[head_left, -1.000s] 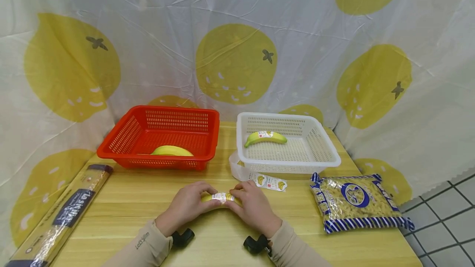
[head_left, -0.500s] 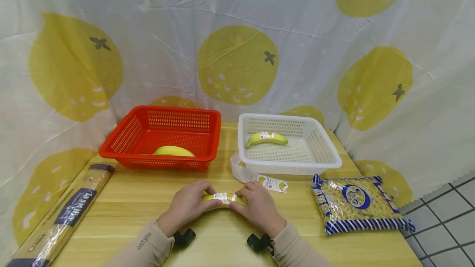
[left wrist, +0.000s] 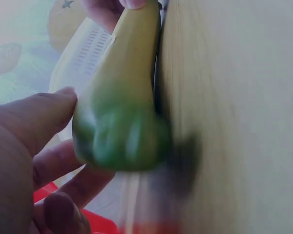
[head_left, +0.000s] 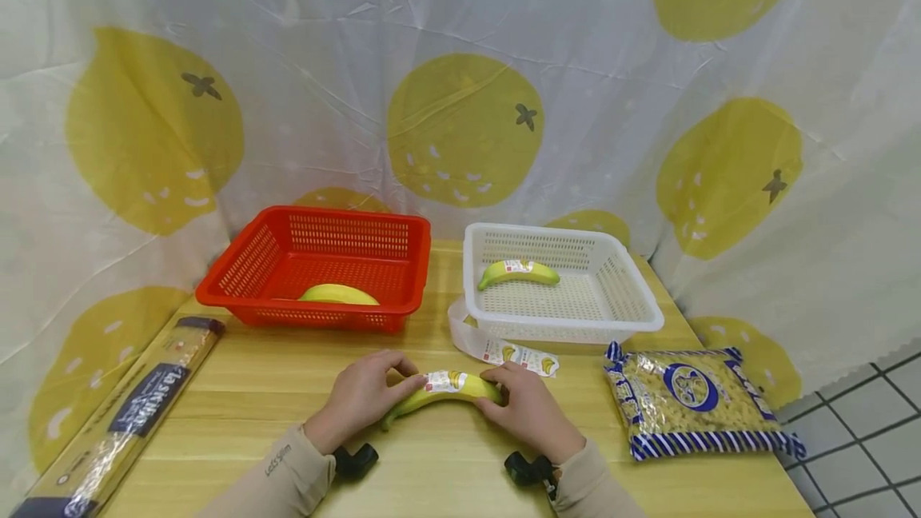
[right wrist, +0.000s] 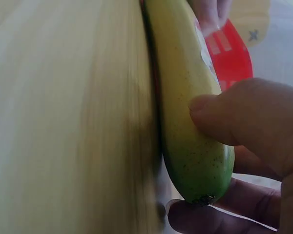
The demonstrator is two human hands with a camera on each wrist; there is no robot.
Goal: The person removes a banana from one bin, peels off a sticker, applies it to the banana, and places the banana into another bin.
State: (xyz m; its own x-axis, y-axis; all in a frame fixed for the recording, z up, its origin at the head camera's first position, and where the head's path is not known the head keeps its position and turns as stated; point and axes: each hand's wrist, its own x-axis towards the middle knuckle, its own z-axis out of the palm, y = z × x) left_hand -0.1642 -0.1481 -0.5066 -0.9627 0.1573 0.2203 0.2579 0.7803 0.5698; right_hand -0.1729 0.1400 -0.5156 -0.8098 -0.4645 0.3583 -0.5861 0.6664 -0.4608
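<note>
A yellow banana (head_left: pixel 449 390) with green ends lies on the wooden table (head_left: pixel 432 470), a white sticker (head_left: pixel 444 380) on its upper side. My left hand (head_left: pixel 370 394) is at its stem end; the thumb touches the peel beside the sticker and the fingers stand loosely behind. My right hand (head_left: pixel 528 406) holds the other end, thumb on the near side and fingers around the tip. In the right wrist view the right thumb (right wrist: pixel 234 112) presses on the peel. A strip of banana stickers (head_left: pixel 504 350) lies behind the hands.
A red basket (head_left: pixel 312 314) at back left contains a banana (head_left: pixel 338 294). The white basket (head_left: pixel 568 326) at back right holds a stickered banana (head_left: pixel 518 272). A bag of pasta (head_left: pixel 694 398) lies right, a long pasta pack (head_left: pixel 144 414) left. A lemon-print curtain (head_left: pixel 302 102) hangs behind.
My right hand has slid right along the banana to its tip, and the left thumb has eased off the sticker's end. More of the banana and its sticker now shows between the hands.
</note>
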